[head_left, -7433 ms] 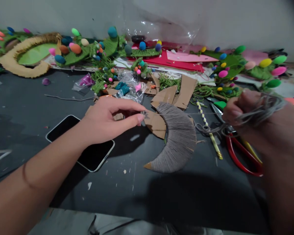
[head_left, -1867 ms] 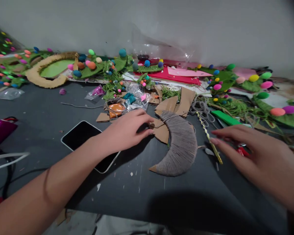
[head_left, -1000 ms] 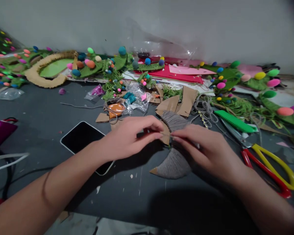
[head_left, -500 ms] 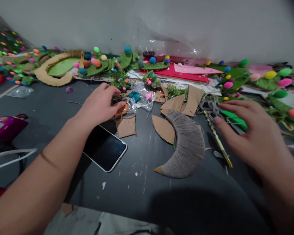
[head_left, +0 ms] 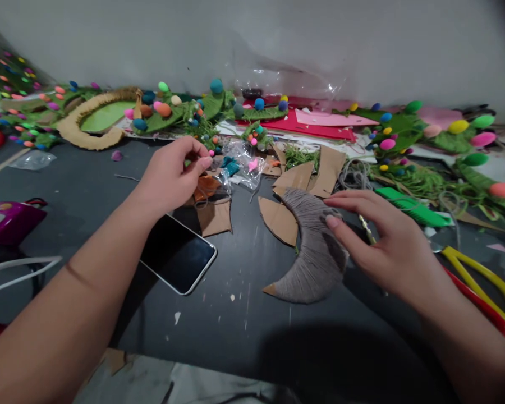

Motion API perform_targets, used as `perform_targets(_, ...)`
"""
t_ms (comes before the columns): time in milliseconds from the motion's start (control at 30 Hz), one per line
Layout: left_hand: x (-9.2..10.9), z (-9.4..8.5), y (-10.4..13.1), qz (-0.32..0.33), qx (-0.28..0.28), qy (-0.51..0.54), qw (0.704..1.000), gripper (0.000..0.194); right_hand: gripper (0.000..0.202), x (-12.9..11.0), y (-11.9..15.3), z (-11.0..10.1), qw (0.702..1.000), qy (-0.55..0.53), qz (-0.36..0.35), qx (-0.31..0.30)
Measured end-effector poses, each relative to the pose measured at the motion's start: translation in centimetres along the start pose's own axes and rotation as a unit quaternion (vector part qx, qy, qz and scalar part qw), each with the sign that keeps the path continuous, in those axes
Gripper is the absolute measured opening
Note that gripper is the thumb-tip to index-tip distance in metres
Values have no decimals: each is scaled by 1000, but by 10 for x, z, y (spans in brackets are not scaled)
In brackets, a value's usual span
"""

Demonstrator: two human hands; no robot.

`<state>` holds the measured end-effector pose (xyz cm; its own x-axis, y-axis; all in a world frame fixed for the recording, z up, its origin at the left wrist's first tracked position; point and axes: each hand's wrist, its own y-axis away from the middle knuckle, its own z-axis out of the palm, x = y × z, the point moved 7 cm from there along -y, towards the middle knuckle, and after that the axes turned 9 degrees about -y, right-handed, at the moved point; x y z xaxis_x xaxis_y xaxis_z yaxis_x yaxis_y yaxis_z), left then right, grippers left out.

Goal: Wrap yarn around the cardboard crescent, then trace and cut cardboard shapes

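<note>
My left hand (head_left: 174, 174) is over the small craft bits behind the phone (head_left: 180, 255), its thumb and forefinger pinched together; whatever lies between them is too small to name. Just below those fingertips are an orange piece (head_left: 207, 188) and a square of cardboard (head_left: 214, 217). My right hand (head_left: 379, 235) hovers with fingers apart over the right edge of the crescent wrapped in grey yarn (head_left: 315, 258), holding nothing. A leaf-shaped cardboard piece (head_left: 279, 220) lies at the crescent's left side.
Yellow-and-red scissors (head_left: 482, 280) and a green comb-like item (head_left: 412, 206) lie at the right. Behind are grey yarn (head_left: 356, 175), plastic bags (head_left: 246, 163), and green leaves with coloured balls. A purple tool (head_left: 12, 221) sits at the left.
My right hand has moved left from beside the gold stick and grey yarn to over the crescent, uncovering the scissors. My left hand has shifted slightly, and its thumb and forefinger have closed together.
</note>
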<state>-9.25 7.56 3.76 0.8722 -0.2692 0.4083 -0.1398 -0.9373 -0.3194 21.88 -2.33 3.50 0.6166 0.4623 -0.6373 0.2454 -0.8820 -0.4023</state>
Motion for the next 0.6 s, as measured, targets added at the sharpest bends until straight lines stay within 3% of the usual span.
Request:
perform_targets(100,38,5,13,50,-25,168,984,11,32,-9,1,9,998,-64,20,-19)
perform_targets(200,89,19,37,108,-92,203,969,9,56,-25,3,23,990,-136,6,-43)
perform_targets(300,118,33,58,114,-152,267,945,7,48,-41,5,29,991,-123,-38,-31)
perform_targets(367,119,41,63,87,-194,322,923,11,32,-43,4,26,993,-109,-39,0)
perform_targets(467,106,50,62,68,-269,336,900,19,17,-31,1,17,992,-118,31,38)
perform_targets(533,97,49,57,97,-304,280,905,19,14,-20,0,11,987,-124,86,48)
perform_targets(600,86,41,49,128,-293,210,924,13,16,-10,0,6,981,-139,121,51)
